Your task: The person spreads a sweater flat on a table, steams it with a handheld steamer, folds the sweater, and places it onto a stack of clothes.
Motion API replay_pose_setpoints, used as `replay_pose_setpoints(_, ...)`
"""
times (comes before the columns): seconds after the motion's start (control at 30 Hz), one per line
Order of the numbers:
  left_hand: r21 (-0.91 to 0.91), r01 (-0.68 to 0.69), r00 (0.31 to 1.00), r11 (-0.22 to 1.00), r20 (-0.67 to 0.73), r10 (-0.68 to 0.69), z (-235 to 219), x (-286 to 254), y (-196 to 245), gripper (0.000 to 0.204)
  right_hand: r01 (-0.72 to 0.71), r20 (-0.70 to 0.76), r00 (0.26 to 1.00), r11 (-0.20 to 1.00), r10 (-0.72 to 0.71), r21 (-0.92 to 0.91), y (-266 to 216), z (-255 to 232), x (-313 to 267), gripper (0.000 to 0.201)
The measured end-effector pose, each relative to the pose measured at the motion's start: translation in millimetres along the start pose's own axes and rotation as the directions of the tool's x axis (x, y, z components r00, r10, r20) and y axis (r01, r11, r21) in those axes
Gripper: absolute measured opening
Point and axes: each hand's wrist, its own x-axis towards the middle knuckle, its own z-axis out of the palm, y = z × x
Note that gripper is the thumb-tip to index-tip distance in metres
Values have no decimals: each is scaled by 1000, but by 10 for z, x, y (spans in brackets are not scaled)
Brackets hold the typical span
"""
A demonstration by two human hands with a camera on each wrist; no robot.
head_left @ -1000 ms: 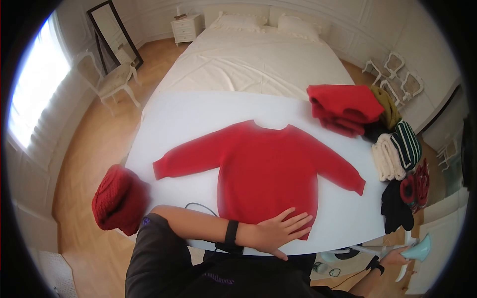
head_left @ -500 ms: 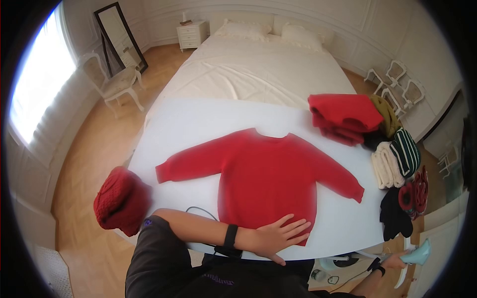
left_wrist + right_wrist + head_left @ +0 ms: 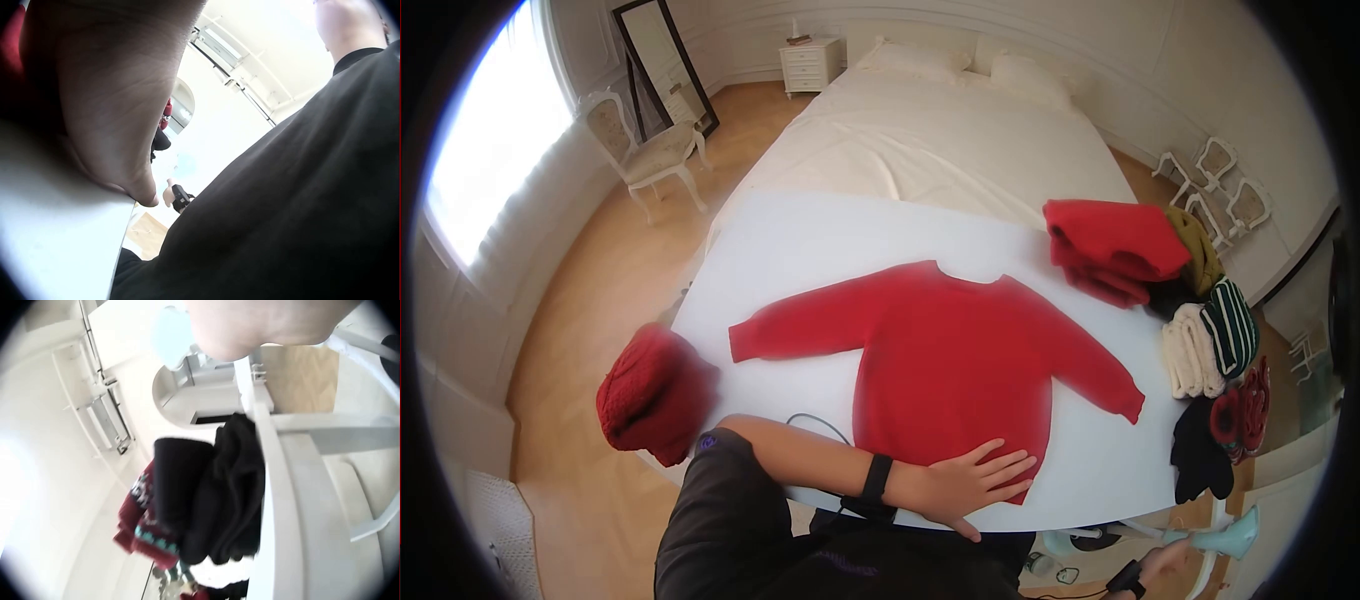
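Your right hand is where the change is: it gripped the pale teal plastic steamer head, and it now sits lower and just beside that head's handle, blurred, seemingly released and with nothing in it. The steamer head is out to the right of the plain red crew-neck sweater, past the near edge of the white flat surface. I judge that this leaves your right hand free for the cloth.

The sweater itself has not visibly altered. It lies flat on the surface, neckline away from you and sleeves spread wide, with its hem nearest you. Your left hand rests on the right part of that hem, palm down with fingers apart, pressing without grasping; it looks to be steadying the fabric.

Left of the sweater, near one cuff but apart from it, sits the dark red chunky-knit bundle. Beyond its right shoulder is the folded bright red knit stack. Past the right sleeve are the folded cream fluffy cloth, the dark green and white striped fabric roll and the soft black fabric item.
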Motion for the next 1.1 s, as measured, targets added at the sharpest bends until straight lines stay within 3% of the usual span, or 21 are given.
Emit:
replay_pose_setpoints(0.03,1,7,1000,1000,7,-7,-3,-8,-3,115,-4,7,1000,1000,4,-4,-131,-9,-277,79)
replay_pose_setpoints(0.07,16,4,1000,1000,0,-4,-1,-9,-6,115,273,-32,962,939,-272,209,-243,-18,-488,69)
replay_pose_setpoints(0.1,29,-3,1000,1000,-7,3,-1,-1,-3,114,518,-131,849,761,-511,390,-388,-71,-733,59)
replay_pose_setpoints(0.13,25,-10,1000,1000,0,10,-28,12,-4,114,536,44,769,680,-638,500,-685,-251,-1139,49)
replay_pose_setpoints(0.2,56,-8,998,998,66,4,-114,32,-19,113,496,321,492,563,-810,661,-1146,-419,-1837,34)
replay_pose_setpoints(0.23,52,-13,998,999,69,9,-120,46,-30,113,461,424,320,531,-847,711,-1303,-426,-2092,29)
replay_pose_setpoints(0.3,75,-28,997,997,72,23,-81,78,-96,111,231,570,-156,531,-807,815,-1681,-527,-2810,25)
replay_pose_setpoints(0.37,89,-33,999,995,-2,34,-7,75,-142,111,246,632,-429,590,-645,769,-1978,-510,-3424,29)
replay_pose_setpoints(0.43,7,-62,997,998,40,62,-155,72,-160,102,317,554,-671,484,-494,816,-2211,-289,-3877,30)
replay_pose_setpoints(0.5,-93,-50,992,994,110,60,-355,119,-248,93,268,536,-735,548,-416,792,-2262,92,-4291,30)
replay_pose_setpoints(0.57,-197,-31,981,980,181,68,-475,154,-378,85,334,533,-729,455,-430,825,-2302,397,-4593,33)
replay_pose_setpoints(0.63,-459,37,983,888,178,51,-556,171,-563,69,385,412,-727,170,-549,907,-2279,812,-4633,37)
replay_pose_setpoints(0.67,-519,112,981,847,191,-13,-670,160,-629,66,510,567,-637,266,-522,818,-2253,896,-4635,41)
replay_pose_setpoints(0.7,-509,181,974,842,212,-81,-781,118,-739,69,553,621,-629,294,-468,780,-2201,1110,-4566,43)
replay_pose_setpoints(0.77,-387,289,957,876,142,-253,-988,-5,-1033,83,572,613,-660,240,-433,785,-2143,1313,-4460,46)
replay_pose_setpoints(0.9,-40,646,762,762,85,-642,-1049,-329,-1639,101,494,592,-655,327,-470,806,-2132,1396,-4317,48)
replay_pose_setpoints(0.97,83,682,721,726,83,-688,-937,-457,-1812,102,431,522,-712,294,-470,853,-2157,1381,-4286,50)
replay_pose_setpoints(1.1,111,670,735,734,37,-677,-877,-491,-1789,100,431,505,-715,265,-484,863,-2175,1398,-4231,54)
